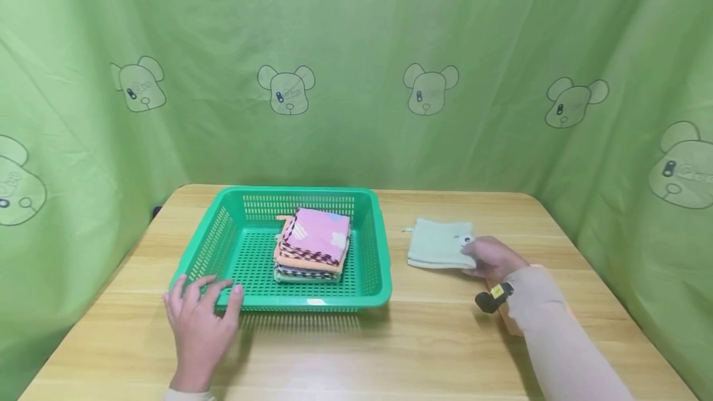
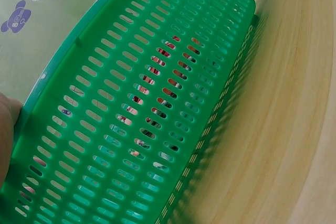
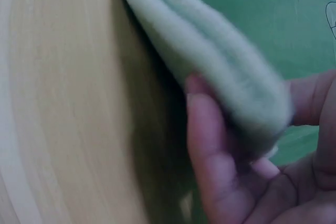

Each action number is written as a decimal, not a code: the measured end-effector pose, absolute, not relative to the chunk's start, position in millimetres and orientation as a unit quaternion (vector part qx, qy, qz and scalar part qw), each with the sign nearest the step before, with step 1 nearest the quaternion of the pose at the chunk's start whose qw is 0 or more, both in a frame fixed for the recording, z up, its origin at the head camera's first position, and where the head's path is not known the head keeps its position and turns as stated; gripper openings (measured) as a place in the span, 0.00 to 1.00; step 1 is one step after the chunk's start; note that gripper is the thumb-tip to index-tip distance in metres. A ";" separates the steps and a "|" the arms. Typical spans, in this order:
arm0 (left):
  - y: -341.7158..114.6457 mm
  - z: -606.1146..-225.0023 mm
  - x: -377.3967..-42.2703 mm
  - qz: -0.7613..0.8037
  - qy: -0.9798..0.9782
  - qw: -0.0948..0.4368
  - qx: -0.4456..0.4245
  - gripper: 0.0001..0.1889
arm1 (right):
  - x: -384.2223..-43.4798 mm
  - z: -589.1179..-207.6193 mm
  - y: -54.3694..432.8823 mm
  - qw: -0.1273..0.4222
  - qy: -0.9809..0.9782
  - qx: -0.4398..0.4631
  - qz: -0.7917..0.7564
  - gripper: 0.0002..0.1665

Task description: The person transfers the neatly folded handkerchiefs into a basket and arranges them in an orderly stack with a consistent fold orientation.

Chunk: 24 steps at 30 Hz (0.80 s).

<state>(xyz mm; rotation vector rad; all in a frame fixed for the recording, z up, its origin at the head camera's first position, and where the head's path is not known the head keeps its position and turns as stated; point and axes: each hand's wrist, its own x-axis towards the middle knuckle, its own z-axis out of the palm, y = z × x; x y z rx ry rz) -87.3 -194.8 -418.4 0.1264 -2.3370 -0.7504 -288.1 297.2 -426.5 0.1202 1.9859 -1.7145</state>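
Observation:
My right hand (image 1: 492,257) pinches the near right corner of a folded pale green towel (image 1: 437,241), thumb on top and fingers beneath. In the right wrist view the folded layers of the towel (image 3: 210,51) stand tilted off the tabletop. The towel has a small face print and a hanging loop at its left. My left hand (image 1: 202,320) rests on the front left rim of a green plastic basket (image 1: 382,265), fingers lightly bent. Inside the basket, right of its middle, sits a stack of folded towels (image 1: 314,237), a pink one uppermost.
A peach-coloured item (image 1: 509,320), mostly hidden by the right forearm, lies on the wooden table (image 1: 312,364). A black wrist camera (image 1: 492,297) is strapped to the right wrist. Green curtains (image 1: 356,147) with bear prints surround the table's back and sides.

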 end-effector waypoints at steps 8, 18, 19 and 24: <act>-194.1 -417.6 -86.7 -0.287 -0.897 0.331 0.052 0.16 | -289.6 -428.9 294.2 0.244 0.724 0.045 -0.643 0.32; -194.3 -416.4 -87.3 -0.287 -0.898 0.331 0.050 0.16 | -287.1 -420.4 289.3 0.226 0.714 0.037 -0.662 0.35; -194.3 -416.6 -87.4 -0.286 -0.898 0.332 0.049 0.16 | -286.4 -419.3 288.5 0.225 0.712 0.035 -0.664 0.35; -194.1 -417.0 -87.2 -0.286 -0.896 0.337 0.046 0.16 | -283.8 -413.9 283.4 0.220 0.699 0.035 -0.680 0.37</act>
